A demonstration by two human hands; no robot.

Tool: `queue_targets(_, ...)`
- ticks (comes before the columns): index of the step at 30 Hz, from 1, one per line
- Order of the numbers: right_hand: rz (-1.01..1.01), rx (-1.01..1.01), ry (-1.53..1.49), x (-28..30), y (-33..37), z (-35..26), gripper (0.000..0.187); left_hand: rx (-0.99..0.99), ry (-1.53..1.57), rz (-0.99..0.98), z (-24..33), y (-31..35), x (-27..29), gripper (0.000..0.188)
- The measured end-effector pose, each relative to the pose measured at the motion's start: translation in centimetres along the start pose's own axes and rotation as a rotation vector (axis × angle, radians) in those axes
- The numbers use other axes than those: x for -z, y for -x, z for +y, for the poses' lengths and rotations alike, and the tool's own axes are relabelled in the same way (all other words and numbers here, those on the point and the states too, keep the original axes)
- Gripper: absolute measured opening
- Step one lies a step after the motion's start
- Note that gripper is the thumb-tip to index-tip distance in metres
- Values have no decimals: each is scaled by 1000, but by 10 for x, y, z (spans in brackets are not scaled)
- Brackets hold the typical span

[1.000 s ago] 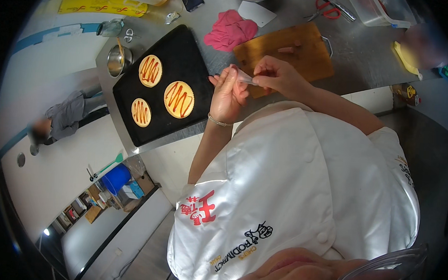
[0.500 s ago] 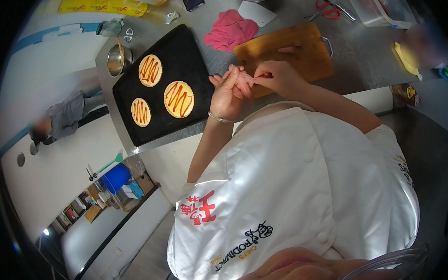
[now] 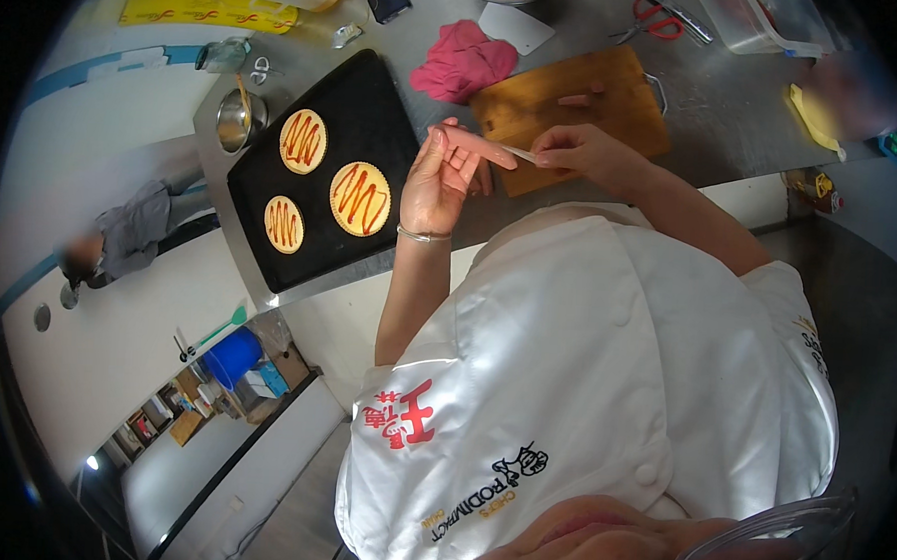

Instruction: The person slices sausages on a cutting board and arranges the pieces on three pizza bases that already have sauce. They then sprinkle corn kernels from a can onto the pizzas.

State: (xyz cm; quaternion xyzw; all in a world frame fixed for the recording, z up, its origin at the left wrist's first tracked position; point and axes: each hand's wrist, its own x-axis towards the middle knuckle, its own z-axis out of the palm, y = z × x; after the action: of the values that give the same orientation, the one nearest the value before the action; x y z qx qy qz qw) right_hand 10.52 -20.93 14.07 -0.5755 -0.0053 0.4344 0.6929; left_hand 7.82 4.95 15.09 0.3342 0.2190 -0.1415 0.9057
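Head view, from the left end of the bench (image 3: 580,16): a steel bowl (image 3: 231,135) stands near the left edge, with a wooden handle (image 3: 244,101) leaning out of it. Beside it, a black baking tray (image 3: 376,107) reaches down toward the near left corner, bearing three pale pastry rounds (image 3: 360,198) with red zigzag lines. Right of the tray, at the near edge, the left hand (image 3: 439,183) is turned palm up; its thumb and fingers pinch one end of a pink sausage (image 3: 477,145), which lies across the fingertips. The sausage's long axis points from the left hand toward the right, its free end dipping slightly toward the near edge. The left hand is thus the nearer, touching it; the right hand (image 3: 582,154) is off the free end, apart from the meat, fingertips pressed together on a thin pale strip (image 3: 519,153). That strip runs back to the sausage's free end; whether it is attached there, I cannot tell. Behind the hands, a wooden cutting board (image 3: 522,93) carries small pink pieces (image 3: 574,100), with a pink cloth (image 3: 463,60) just beside its far left corner. Farther right, red-handled scissors (image 3: 666,27) lie toward the far edge.
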Motion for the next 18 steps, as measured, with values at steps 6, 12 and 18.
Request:
queue_targets(6,-33,-2,-97,4,6,9,22,-55,75,94,5,-2,12,30)
queue_targets(12,-3,-3,-64,12,27,-3,18,-159,124,152,17,0,22,28)
queue_targets(18,41,-9,15,22,49,-20,16,-224,138,175,26,4,28,29)
